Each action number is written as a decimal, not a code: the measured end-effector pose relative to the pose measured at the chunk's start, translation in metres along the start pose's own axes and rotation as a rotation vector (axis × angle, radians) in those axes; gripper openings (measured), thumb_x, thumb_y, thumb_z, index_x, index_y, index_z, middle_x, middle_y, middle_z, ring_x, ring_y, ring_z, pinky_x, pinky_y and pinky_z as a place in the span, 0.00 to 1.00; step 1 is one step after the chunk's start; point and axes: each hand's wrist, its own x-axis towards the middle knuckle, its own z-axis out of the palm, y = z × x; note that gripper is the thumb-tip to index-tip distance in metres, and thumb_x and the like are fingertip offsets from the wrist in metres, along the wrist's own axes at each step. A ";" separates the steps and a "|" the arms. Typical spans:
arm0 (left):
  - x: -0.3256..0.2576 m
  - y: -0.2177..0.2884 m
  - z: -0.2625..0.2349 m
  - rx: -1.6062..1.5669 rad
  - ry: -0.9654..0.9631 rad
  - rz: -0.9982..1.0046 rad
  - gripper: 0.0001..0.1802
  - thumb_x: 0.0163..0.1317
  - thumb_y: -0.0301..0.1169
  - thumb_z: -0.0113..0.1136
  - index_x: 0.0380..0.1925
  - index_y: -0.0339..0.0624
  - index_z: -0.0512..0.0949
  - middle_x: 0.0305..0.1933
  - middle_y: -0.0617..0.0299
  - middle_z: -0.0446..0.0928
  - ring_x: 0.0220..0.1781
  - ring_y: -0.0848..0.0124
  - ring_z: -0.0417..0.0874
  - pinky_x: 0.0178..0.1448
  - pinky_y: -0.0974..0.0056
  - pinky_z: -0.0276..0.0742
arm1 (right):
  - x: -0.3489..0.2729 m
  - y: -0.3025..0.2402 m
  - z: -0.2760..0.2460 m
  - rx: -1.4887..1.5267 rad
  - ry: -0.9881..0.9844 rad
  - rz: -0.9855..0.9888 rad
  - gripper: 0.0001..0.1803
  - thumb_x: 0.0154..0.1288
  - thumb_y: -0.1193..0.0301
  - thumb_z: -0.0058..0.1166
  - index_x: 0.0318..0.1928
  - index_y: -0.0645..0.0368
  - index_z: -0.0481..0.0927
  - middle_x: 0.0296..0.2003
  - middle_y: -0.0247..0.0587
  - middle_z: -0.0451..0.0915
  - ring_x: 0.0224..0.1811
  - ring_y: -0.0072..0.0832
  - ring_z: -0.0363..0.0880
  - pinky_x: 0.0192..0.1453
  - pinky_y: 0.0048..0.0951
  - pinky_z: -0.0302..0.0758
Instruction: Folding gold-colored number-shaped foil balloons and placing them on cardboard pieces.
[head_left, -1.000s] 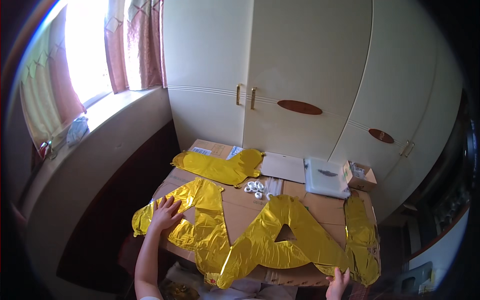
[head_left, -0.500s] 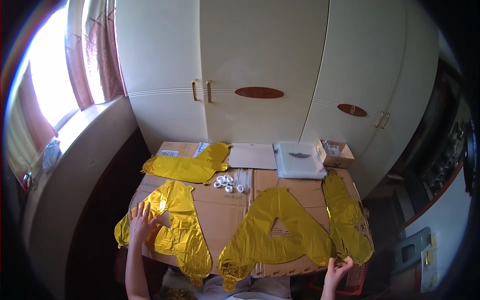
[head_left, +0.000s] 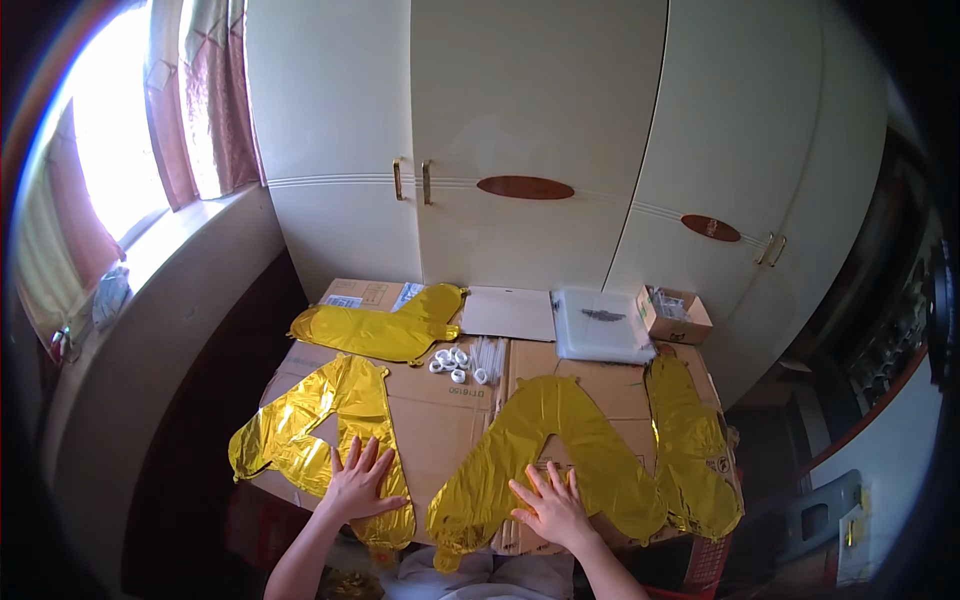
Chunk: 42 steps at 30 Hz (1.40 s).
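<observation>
I've got both hands spread wide here, fingers fanned and gripping nothing: the left hand (head_left: 362,482) lies over the near right leg of the left gold balloon (head_left: 365,410), the right hand (head_left: 553,506) over the crossbar of the middle gold balloon (head_left: 600,460). Both flat balloons lie on the cardboard (head_left: 440,430), near edge. The middle one points its narrow top straight at the cabinet (head_left: 530,90), legs splayed my way; the left one points there too, its long axis leaning right at the far end. On the right, a slimmer gold balloon (head_left: 690,440) runs lengthwise away from me, far end tipped left.
</observation>
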 end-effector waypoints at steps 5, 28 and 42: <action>0.001 0.003 -0.010 0.001 -0.009 0.032 0.53 0.50 0.71 0.53 0.70 0.53 0.58 0.75 0.46 0.49 0.78 0.44 0.41 0.73 0.30 0.35 | 0.013 0.009 0.010 0.033 0.034 0.026 0.31 0.68 0.40 0.38 0.68 0.31 0.64 0.70 0.43 0.59 0.73 0.52 0.50 0.72 0.67 0.43; 0.267 0.077 0.005 -0.132 0.254 0.202 0.10 0.54 0.38 0.63 0.36 0.52 0.83 0.46 0.58 0.74 0.54 0.57 0.74 0.58 0.54 0.70 | -0.074 -0.023 -0.001 0.260 0.546 0.230 0.17 0.57 0.65 0.59 0.48 0.52 0.81 0.54 0.43 0.74 0.60 0.42 0.70 0.69 0.52 0.60; 0.248 0.087 -0.005 -0.109 0.342 0.218 0.07 0.52 0.39 0.67 0.27 0.50 0.81 0.39 0.60 0.75 0.52 0.58 0.74 0.54 0.54 0.72 | -0.072 -0.021 -0.001 0.218 0.537 0.187 0.16 0.55 0.67 0.59 0.46 0.52 0.81 0.52 0.42 0.74 0.58 0.40 0.72 0.68 0.51 0.61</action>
